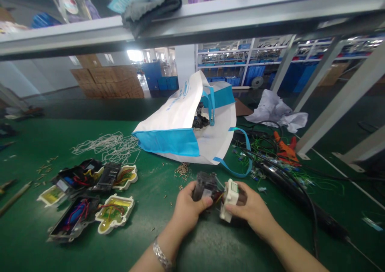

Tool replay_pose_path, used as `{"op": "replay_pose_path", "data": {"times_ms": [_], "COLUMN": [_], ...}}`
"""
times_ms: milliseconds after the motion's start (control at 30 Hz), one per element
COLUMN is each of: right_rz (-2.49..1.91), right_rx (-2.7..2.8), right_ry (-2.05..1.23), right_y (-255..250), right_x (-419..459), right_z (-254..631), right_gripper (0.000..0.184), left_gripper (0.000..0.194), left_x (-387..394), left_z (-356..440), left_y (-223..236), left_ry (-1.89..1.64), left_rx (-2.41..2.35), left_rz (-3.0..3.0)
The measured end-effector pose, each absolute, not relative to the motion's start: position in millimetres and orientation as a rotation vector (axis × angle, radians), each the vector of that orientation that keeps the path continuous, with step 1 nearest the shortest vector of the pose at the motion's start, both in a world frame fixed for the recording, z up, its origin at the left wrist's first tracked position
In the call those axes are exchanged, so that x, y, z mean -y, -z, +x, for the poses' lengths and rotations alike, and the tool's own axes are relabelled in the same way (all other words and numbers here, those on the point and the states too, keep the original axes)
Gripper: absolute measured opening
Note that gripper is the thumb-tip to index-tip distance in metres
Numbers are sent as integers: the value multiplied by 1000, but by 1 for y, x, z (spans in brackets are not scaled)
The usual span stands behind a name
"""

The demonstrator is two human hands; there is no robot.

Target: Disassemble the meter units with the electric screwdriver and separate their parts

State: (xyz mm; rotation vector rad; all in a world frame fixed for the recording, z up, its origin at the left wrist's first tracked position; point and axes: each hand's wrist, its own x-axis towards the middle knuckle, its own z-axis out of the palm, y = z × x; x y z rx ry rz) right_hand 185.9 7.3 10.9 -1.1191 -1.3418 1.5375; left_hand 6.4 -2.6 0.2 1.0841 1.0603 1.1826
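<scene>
White-and-blue bag, green table, black housing, white cover, orange pliers

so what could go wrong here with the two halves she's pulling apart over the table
1. The left hand grips the dark housing and the right hand the white cover; thin wires seem to join them, so a hard pull might tear them.
2. Small screws lie loose on the green table close by and could scatter.
</scene>
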Motion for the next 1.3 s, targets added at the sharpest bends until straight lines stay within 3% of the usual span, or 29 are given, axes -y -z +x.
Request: {"op": "replay_pose_path", "data": {"times_ms": [333, 533, 733, 933, 1067, 1300], "right_rz": [-989, -1063, -1277, -1281, -1059, -1106], "right_rx": [1312, 1519, 1835, 2078, 2109, 1940], "right_ry": [-1594, -1437, -997, -592, -360, -589], "right_y": [-9, -3, -2, -8, -8, -11], "right_x": [-7, -14, -15, -7, -1, 4], "right_z": [198, 207, 205, 202, 192, 176], "right_gripper": [88, 66, 32, 38, 28, 19], "left_gripper": [46, 34, 38, 40, 37, 37], "left_x": [-3, -10, -11, -8, -3, 6], "left_z": [-6, -14, -16, -13, -8, 1], "left_y": [-2, 3, -1, -4, -5, -6], "left_ry": [-1221, -1181, -1184, -1179, -1166, -1131], "left_rx": [-1090, -1303, -1431, -1149, -1104, -1109], "left_rz": [1089, 1322, 1486, 1408, 1500, 1690]}}
